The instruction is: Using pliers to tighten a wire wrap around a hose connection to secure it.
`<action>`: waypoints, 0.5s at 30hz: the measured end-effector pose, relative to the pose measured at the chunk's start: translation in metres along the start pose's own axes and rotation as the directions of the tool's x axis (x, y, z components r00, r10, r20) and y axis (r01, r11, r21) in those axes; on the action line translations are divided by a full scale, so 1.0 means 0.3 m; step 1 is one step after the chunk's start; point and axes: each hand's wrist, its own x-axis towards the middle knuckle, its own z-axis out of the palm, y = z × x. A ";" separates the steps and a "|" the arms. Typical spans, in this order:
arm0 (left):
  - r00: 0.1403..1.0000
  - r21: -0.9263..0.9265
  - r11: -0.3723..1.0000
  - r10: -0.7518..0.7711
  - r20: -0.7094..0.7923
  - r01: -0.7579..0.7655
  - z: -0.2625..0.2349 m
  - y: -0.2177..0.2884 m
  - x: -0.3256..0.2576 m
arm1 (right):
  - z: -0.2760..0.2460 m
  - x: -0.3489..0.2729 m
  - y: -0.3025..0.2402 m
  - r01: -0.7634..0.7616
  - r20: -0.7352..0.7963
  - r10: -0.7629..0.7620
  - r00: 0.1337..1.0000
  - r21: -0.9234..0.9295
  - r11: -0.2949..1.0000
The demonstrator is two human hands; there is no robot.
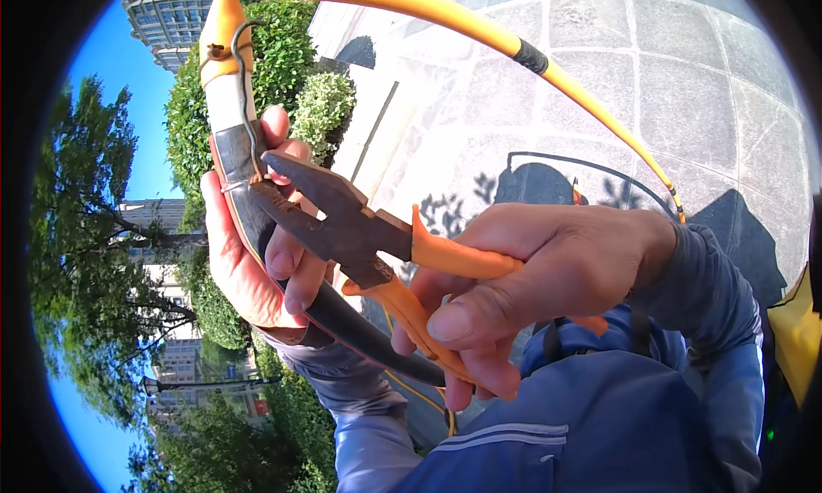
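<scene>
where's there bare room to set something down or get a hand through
Bare paving shows beyond the yellow tube, toward the upper right, and more inside its arc, between the shrubs and the right hand. It is crowded around the left hand, black pole, wire and pliers.

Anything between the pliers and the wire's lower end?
Nothing visible: the pliers in the right hand have their open jaws at the lower end of the wire. The left hand grips the black tube, its fingers showing behind the jaws. Whether jaws and wire touch, I cannot tell.
</scene>
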 end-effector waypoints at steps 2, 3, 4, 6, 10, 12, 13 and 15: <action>1.000 -0.018 1.000 0.011 0.022 -0.011 -0.012 -0.015 0.005 | -0.029 0.015 0.017 -0.003 0.068 0.002 0.998 0.004 1.000; 0.999 -0.034 0.999 0.026 0.037 -0.024 -0.011 -0.014 0.002 | -0.036 0.022 0.020 -0.008 0.143 0.006 0.990 0.012 1.000; 0.997 0.034 0.999 0.015 0.078 -0.018 -0.036 -0.001 0.001 | -0.035 0.024 0.022 -0.009 0.148 0.007 0.989 0.013 1.000; 0.995 0.014 1.000 0.000 0.098 -0.002 -0.033 0.005 -0.002 | -0.026 0.025 0.031 -0.010 0.141 0.001 0.990 0.067 0.998; 0.994 -0.005 1.000 -0.013 0.107 0.014 -0.048 0.015 -0.013 | -0.016 0.026 0.040 -0.025 0.193 -0.004 0.981 0.145 0.989; 0.993 0.004 1.000 -0.016 0.119 0.015 -0.061 0.015 -0.019 | 0.008 0.035 0.048 -0.024 0.183 -0.015 0.983 0.210 0.977; 0.991 0.014 1.000 -0.018 0.131 0.016 -0.061 0.015 -0.021 | 0.014 0.039 0.054 -0.022 0.182 -0.017 0.983 0.210 0.977; 0.995 -0.030 0.999 0.013 0.097 -0.011 -0.022 -0.010 -0.020 | 0.025 0.041 0.065 0.001 0.208 -0.061 0.976 0.279 0.960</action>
